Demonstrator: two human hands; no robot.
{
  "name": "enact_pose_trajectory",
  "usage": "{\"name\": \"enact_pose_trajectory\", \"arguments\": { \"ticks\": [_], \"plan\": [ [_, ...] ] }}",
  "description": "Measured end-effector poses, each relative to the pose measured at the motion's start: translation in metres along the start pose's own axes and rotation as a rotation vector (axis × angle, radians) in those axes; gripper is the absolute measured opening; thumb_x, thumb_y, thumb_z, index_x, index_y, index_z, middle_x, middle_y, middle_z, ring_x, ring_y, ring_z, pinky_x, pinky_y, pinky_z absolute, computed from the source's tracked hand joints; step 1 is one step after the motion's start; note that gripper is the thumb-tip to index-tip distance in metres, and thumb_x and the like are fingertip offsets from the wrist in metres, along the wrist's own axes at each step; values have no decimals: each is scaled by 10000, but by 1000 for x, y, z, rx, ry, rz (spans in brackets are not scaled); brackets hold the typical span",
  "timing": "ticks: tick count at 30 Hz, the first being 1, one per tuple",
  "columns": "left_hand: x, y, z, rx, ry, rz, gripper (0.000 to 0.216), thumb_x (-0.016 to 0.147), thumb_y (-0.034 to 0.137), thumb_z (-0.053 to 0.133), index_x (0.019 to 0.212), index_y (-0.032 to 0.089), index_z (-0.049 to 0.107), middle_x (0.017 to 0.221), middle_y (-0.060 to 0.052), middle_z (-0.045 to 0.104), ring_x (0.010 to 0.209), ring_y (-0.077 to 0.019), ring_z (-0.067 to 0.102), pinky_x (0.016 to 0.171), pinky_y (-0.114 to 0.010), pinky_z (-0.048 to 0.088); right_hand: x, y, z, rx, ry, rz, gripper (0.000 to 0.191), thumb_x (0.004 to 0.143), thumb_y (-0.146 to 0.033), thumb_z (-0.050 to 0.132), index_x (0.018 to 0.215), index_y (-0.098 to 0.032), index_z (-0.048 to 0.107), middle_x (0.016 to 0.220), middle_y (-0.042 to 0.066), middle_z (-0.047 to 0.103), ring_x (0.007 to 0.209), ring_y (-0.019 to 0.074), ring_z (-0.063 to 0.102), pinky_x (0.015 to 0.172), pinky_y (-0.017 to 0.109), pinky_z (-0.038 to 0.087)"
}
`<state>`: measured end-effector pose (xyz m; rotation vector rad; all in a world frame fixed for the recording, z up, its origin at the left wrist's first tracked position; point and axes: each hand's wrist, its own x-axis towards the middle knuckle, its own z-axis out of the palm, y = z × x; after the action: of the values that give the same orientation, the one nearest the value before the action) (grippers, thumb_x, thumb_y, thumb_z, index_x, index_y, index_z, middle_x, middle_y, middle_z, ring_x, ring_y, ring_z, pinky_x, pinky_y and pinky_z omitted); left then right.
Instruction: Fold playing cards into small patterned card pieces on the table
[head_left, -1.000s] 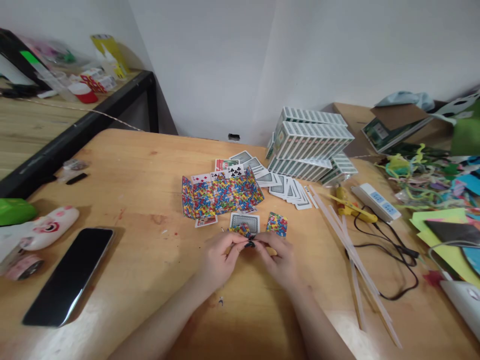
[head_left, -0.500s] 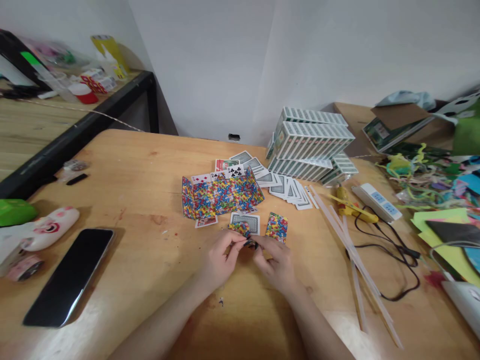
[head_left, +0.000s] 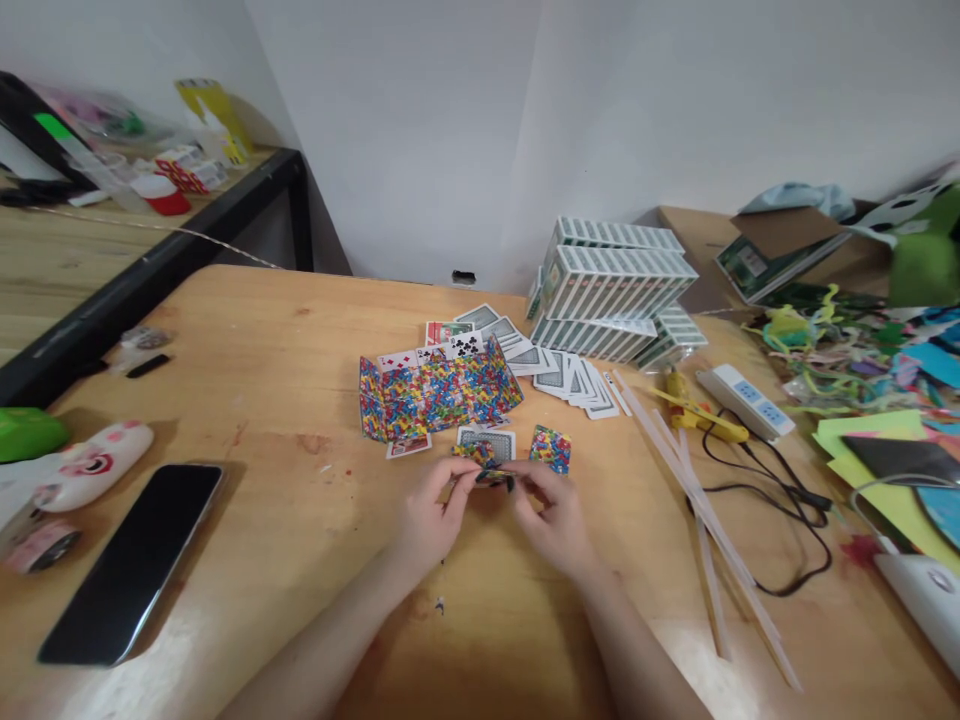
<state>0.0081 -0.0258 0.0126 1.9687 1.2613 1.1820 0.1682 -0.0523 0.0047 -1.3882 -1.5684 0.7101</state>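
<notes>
My left hand (head_left: pixel 433 505) and my right hand (head_left: pixel 553 510) pinch the two ends of a small patterned card piece (head_left: pixel 495 474), seen nearly edge-on. The fingertips hide much of it. Behind it, a grey-backed playing card (head_left: pixel 498 444) lies on the table with a colourful patterned scrap at its left side. Beside my right hand lies a colourful patterned card (head_left: pixel 550 448), partly covered by the fingers. Farther back stands a folded panel of patterned cards (head_left: pixel 442 390), with playing-card faces showing along its upper edge. A red picture card (head_left: pixel 409 446) lies at its front.
Loose playing cards (head_left: pixel 555 372) spread before stacked card boxes (head_left: pixel 615 285). To the right are clear glue sticks (head_left: pixel 712 525), a yellow glue gun (head_left: pixel 705 412), a power strip (head_left: pixel 746 398) and a black cable. A phone (head_left: pixel 135 560) and a white toy (head_left: pixel 97 465) lie left.
Both hands keep their pinch, and the fingertips sit slightly farther apart, showing more of the piece between them. The whole view has shifted a little.
</notes>
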Motion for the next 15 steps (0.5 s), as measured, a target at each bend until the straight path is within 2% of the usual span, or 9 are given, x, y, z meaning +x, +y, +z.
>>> {"name": "enact_pose_trajectory", "arguments": {
  "ticks": [3,9,15],
  "plan": [
    [2,-1,-1,-1,10,-12,83,809,180,501,820,193,583,755,-8,664,701,-120,626,675,-225,510,-1,1,3,16,41,15,159,793,-182,509,876,-178,644,767,60,705,660,162,664,592,252,546],
    [2,1,0,-15,-30,86,79,771,170,549,805,195,616,757,-12,689,685,-125,648,666,-234,533,-2,-1,1,-86,64,-154,158,818,-192,515,880,-211,659,789,48,718,690,162,678,639,259,556],
    [0,3,0,28,-30,139,157,720,136,566,847,204,627,755,-11,711,644,-128,661,650,-233,542,0,-5,-1,-123,79,-235,148,814,-165,539,878,-207,665,787,52,722,706,160,679,660,259,555]
  ]
}}
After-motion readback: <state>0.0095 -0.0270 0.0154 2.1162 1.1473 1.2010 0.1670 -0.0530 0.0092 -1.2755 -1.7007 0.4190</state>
